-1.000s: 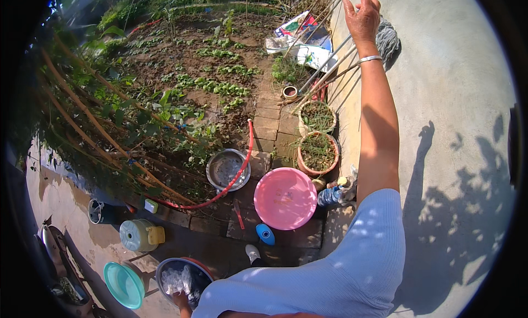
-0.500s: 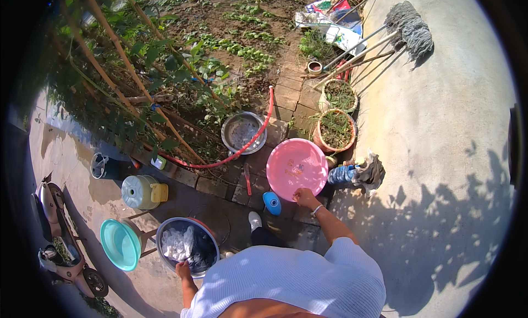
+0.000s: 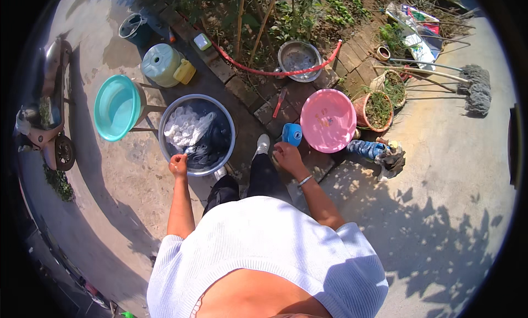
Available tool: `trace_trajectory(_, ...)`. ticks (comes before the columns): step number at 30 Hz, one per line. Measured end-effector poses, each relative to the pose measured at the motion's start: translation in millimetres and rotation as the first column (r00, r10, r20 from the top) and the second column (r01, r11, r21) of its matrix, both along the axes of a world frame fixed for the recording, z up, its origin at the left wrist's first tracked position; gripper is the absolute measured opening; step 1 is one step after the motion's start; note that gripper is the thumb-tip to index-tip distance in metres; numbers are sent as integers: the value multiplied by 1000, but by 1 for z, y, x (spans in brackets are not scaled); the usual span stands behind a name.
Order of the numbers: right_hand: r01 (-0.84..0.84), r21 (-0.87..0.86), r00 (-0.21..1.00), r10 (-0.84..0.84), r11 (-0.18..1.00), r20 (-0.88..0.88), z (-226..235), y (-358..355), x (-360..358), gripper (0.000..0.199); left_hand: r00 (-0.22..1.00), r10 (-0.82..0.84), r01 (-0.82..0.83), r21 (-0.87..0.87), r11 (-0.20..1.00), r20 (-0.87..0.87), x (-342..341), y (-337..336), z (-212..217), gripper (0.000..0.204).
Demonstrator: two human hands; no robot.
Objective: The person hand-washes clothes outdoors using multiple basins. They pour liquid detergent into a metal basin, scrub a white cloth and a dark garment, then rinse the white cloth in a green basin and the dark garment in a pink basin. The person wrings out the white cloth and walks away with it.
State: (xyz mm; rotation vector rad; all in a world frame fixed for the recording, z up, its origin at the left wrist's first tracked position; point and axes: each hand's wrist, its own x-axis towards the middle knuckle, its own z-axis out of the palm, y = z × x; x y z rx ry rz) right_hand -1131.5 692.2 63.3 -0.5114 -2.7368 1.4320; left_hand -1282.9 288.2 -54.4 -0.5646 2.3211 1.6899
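Observation:
A large grey-blue basin holds white cloth and dark cloth. My left hand is at its near left rim, with the fingers bent closed over the edge. My right hand hovers just below a small blue plastic container, its fingers loosely bent and apart, with nothing visible in them. Whether it touches the container is hard to make out. Beyond that, to the right, a pink basin with a printed pattern on its bottom rests on the paving.
A teal basin sits on a stool at the left, near a pale plastic jug and a parked scooter. Ahead are a metal basin, a red hose and a red-handled tool. Potted plants and a mop line the right.
My right hand has left the pink basin's rim and come back toward my body, near the blue container. My left hand stays at the grey-blue basin's rim. The view has turned.

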Motion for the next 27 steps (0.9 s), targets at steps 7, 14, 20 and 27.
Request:
trace_trajectory(7,-147,-244,980,174,958,92,-41,-179,-93,43,975,22,-91,312,946,220,14,-17,13,28)
trace_trajectory(14,-109,124,968,77,986,238,-165,-219,-174,84,965,56,-43,-59,997,255,11,-44,-69,56)
trace_trajectory(20,-156,90,914,109,984,390,-214,-232,-211,83,904,120,-251,282,926,411,-35,23,-76,87)
trace_trajectory(27,-235,-133,964,248,963,94,-177,-255,-192,49,835,121,-462,563,685,537,-57,1,-148,69)
